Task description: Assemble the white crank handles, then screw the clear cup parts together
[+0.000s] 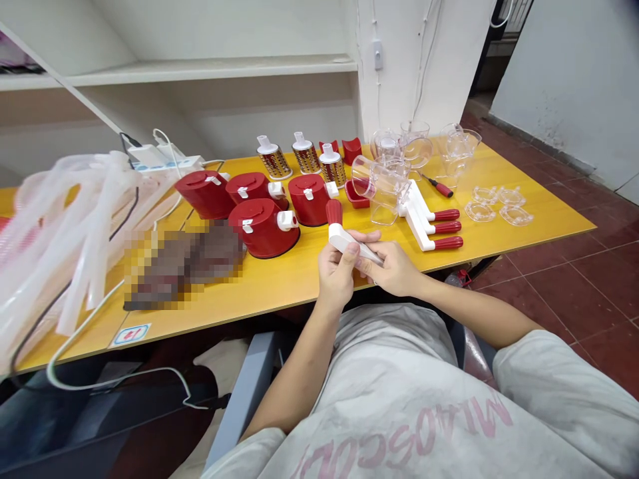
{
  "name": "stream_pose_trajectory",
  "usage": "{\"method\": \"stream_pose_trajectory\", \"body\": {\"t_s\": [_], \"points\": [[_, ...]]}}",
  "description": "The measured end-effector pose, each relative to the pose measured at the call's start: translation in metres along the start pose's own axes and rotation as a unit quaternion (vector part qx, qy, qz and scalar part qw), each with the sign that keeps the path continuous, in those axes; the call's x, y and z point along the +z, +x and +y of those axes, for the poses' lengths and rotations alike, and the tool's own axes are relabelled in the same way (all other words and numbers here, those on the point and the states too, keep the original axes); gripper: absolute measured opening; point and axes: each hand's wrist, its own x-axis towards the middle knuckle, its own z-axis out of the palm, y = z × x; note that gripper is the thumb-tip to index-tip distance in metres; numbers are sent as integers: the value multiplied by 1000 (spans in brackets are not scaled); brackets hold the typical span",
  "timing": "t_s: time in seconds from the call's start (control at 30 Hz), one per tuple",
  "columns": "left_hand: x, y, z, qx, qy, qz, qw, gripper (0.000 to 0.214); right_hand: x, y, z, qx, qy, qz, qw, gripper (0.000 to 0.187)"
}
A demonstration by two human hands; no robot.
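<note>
The person's left hand (335, 274) and right hand (394, 269) hold a white plastic handle with a red end cap (344, 238) just above the near edge of the yellow wooden surface (279, 293), toward its middle. The left hand's grip is closed around the white body, with the thumb pressed on top and the red cap standing above the fist. The right hand's grip is also closed, its fingers pinching the narrower white end that points right.

Just beyond the hands stand four glossy red cylindrical canisters with white fittings (309, 199) in a loose cluster. Behind them, toward the far edge, are three perforated metal drum graters with white tops (305, 156). To the right of the hands lie white plastic frame pieces with three red handles (424, 219), near a group of clear plastic cups (382, 189) and a small red-handled screwdriver (439, 187). Four clear plastic rings (492, 211) lie toward the right corner. Long translucent plastic tubes (74, 233) heap over the left end of the surface, beside a pixelated patch too blurred to identify (184, 266). Dark red floor tiles (564, 293) show past the right edge.
</note>
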Motion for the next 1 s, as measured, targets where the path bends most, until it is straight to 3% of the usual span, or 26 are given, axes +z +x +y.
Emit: {"method": "stream_pose_trajectory", "body": {"t_s": [0.17,0.37,0.63,0.7,0.83,1.0], "points": [[-1,1,-1,0,-1,-3,1000,47,0,0,2,-15,-12,4,1000,50],[0,7,-4,-14,-13,19,1000,50,-9,10,6,41,70,-64,995,32],[-6,6,0,-55,28,-59,996,55,-16,4,4,33,87,-91,992,25],[-6,6,2,-62,24,-55,996,52,-17,4,6,26,85,-96,991,29],[-4,6,4,-54,33,-40,997,49,-19,6,8,11,104,-111,988,58],[2,1,6,-22,59,-27,998,46,-18,4,2,4,86,-74,994,66]]}}
